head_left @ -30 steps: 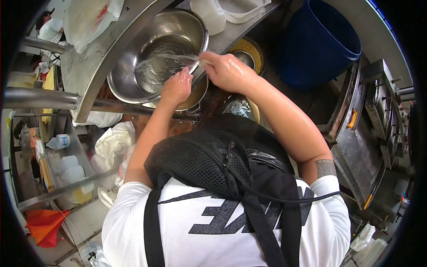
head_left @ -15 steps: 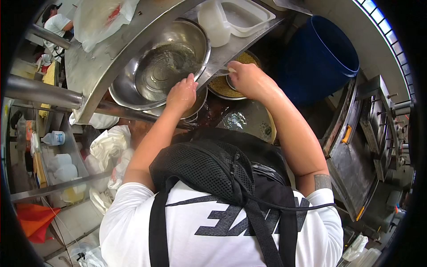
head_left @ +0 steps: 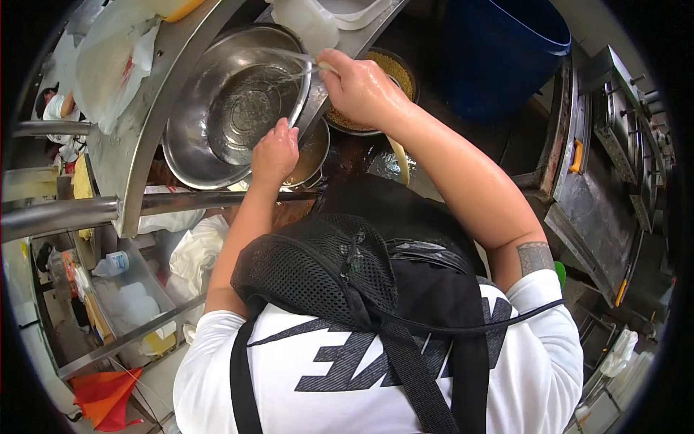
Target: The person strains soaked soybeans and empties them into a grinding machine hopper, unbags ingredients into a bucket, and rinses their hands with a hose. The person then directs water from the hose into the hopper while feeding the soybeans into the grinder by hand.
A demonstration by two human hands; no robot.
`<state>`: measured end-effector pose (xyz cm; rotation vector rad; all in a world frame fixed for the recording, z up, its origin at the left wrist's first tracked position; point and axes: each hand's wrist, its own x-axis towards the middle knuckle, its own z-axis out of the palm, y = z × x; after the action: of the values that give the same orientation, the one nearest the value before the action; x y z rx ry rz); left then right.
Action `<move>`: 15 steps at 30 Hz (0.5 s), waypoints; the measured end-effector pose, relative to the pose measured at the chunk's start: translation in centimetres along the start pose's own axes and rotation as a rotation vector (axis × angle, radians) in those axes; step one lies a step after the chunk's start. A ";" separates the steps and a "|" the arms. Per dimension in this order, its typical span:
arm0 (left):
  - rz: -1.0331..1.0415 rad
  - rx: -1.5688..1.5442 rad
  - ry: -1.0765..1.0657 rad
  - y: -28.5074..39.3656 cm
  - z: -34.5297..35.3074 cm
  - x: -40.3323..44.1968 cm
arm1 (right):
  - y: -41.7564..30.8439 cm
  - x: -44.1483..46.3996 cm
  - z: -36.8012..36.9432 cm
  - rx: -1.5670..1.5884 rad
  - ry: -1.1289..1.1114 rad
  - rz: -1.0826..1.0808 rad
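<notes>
A large steel bowl [head_left: 195, 130] leans tilted at the edge of the steel counter, with some water in its bottom. My left hand [head_left: 275, 155] is closed on its near right rim. Above the bowl's right side, my right hand [head_left: 361, 87] grips what looks like the pale end of a hose [head_left: 327, 67], and water sprays from it leftward into the bowl. A pale curved length, likely the same hose, shows below my right wrist. Under the bowl stands a pot [head_left: 316, 155] of cloudy liquid. Behind my right hand is a pan of yellowish grains [head_left: 405, 72].
A steel counter [head_left: 134, 155] runs along the left, carrying plastic bags [head_left: 116, 61]. White plastic containers [head_left: 307, 25] stand behind the bowl. A big blue bin [head_left: 499, 58] is at the back right, near metal equipment [head_left: 593, 217]. Another person [head_left: 54, 108] is far left.
My right hand has moved left from over the grain pan to the bowl's rim, and the water spray now enters the bowl. My left hand keeps its hold. The view has shifted.
</notes>
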<state>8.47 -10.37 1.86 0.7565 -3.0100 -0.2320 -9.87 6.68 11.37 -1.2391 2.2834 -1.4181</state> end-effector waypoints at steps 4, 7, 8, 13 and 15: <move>-0.037 0.023 -0.033 -0.2 -0.4 -0.1 | 1.1 0.3 -0.4 -0.021 0.035 0.012; -0.054 0.037 -0.007 -0.2 -0.1 -0.5 | 1.1 0.0 -0.8 -0.030 -0.065 0.002; -0.059 0.038 -0.005 -0.1 0.0 -0.5 | 0.9 -0.1 -0.9 -0.020 -0.118 -0.021; -0.015 0.005 0.044 -0.2 0.4 -0.1 | -0.8 -0.6 -1.6 -0.005 -0.310 -0.052; -0.031 0.004 0.024 -0.5 0.0 0.1 | -1.6 -0.6 -1.3 -0.011 -0.351 -0.087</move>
<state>8.65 -10.85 1.81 0.8003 -2.9792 -0.2164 -9.27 7.64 13.20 -1.4732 2.0247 -1.1074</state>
